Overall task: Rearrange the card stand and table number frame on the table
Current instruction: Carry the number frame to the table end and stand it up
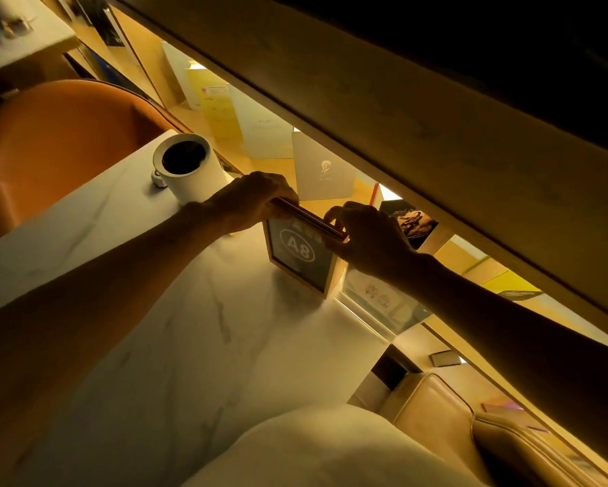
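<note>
A wooden table number frame (297, 258) marked "A8" stands upright near the far right edge of the white marble table (176, 346). My left hand (249, 202) grips the left end of its top edge. On the right end of the same top edge my right hand (365, 237) pinches the frame. A clear card stand (376, 297) holding a pale printed card stands just right of the frame, at the table's edge, below my right forearm.
A white cylindrical holder (186, 166) stands at the table's far left corner. Behind the table runs a lit wooden shelf (330, 205) with several upright cards and booklets. An orange chair (60, 142) is at the left, a beige cushioned seat (471, 423) at the lower right.
</note>
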